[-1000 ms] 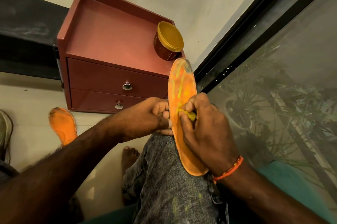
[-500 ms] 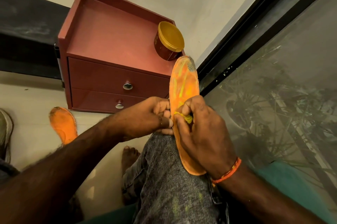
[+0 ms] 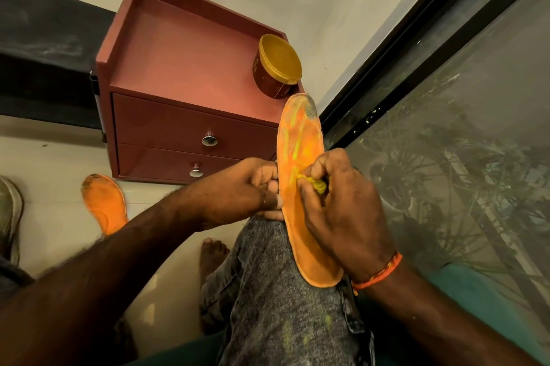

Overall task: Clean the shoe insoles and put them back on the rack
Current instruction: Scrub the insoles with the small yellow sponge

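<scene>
An orange insole (image 3: 300, 157) is being propped lengthwise on a jeans-clad knee (image 3: 268, 261). Its left edge is being gripped by the curled fingers of the left hand (image 3: 247, 187). A small yellow cloth (image 3: 317, 184) is being pinched in the right hand (image 3: 342, 205) and pressed against the insole's middle. A second insole (image 3: 104, 202) is lying on the floor (image 3: 59, 163), near a red cabinet (image 3: 178, 82) on which a jar (image 3: 276, 65) is standing.

1. At upper centre we see a red drawer cabinet (image 3: 184, 67) with a gold-lidded jar (image 3: 276, 66) on its top.
2. At lower left, the pale floor (image 3: 53, 210) carries a second orange insole (image 3: 104, 205).
</scene>
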